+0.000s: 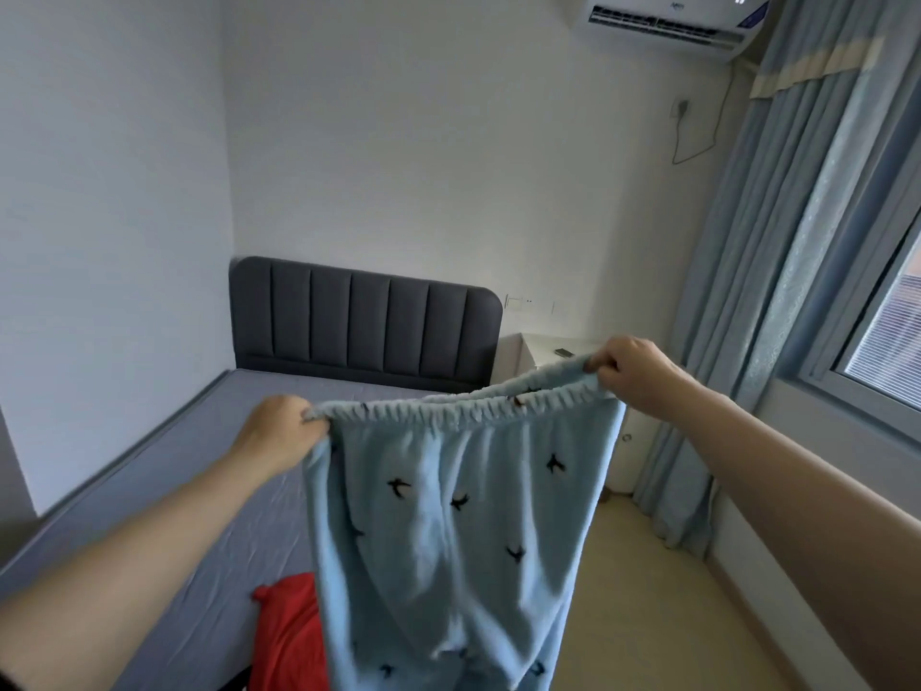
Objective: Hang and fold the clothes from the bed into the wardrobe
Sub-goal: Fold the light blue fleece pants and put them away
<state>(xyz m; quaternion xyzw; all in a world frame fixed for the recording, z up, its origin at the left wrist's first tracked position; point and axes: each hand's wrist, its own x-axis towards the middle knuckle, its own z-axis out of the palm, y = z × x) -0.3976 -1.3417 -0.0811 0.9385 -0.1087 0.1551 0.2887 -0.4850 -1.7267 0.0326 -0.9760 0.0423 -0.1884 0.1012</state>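
Note:
Light blue fleece trousers (448, 531) with small dark bird prints hang in the air over the edge of the bed (209, 491), spread out by their elastic waistband. My left hand (279, 431) grips the waistband's left end. My right hand (633, 371) pinches its right end, a little higher. A red garment (284, 635) lies crumpled on the grey sheet at the bottom, partly hidden behind the trousers. The wardrobe is not in view.
A dark grey padded headboard (364, 321) stands against the far wall. A white bedside cabinet (543, 351) sits to its right with a small dark object on top. Blue curtains (777, 291) and a window fill the right side; light wooden floor (648, 591) runs beside the bed.

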